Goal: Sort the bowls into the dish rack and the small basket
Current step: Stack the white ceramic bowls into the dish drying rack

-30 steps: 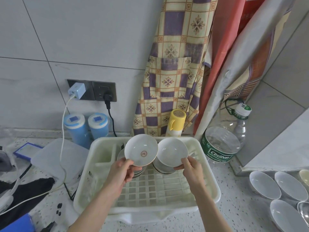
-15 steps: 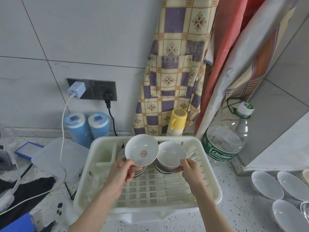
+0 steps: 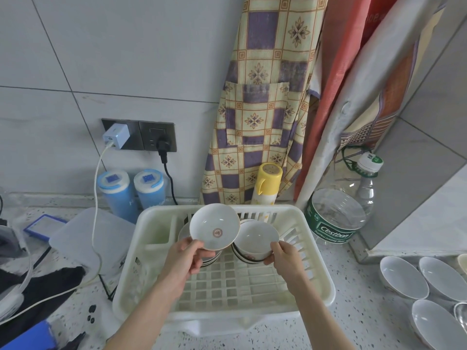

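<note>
Fingers (image 3: 202, 245) of the left hand (image 3: 185, 258) are pinching the near rim of a white bowl with a red emblem (image 3: 214, 229), tipping it so its inside is facing the person, above the back of the dish rack (image 3: 316, 274). Over there the right hand (image 3: 286, 256) is gripping the rim of a second bowl (image 3: 255, 239), which is sitting on a stack of bowls (image 3: 246, 256) inside the rack, towards its back wall. Under the tilted bowl another stack (image 3: 184, 232) is peeking out. On the bench (image 3: 353, 299) to the right of the rack, several plain white bowls (image 3: 401, 280) are waiting. No small basket is showing anywhere.

Both bowls are riding on rim pinches alone, so I would say a slip is the danger: the tilted one is hanging just beside the right-hand bowl, and a knock between them could chip either or topple a stack.
</note>
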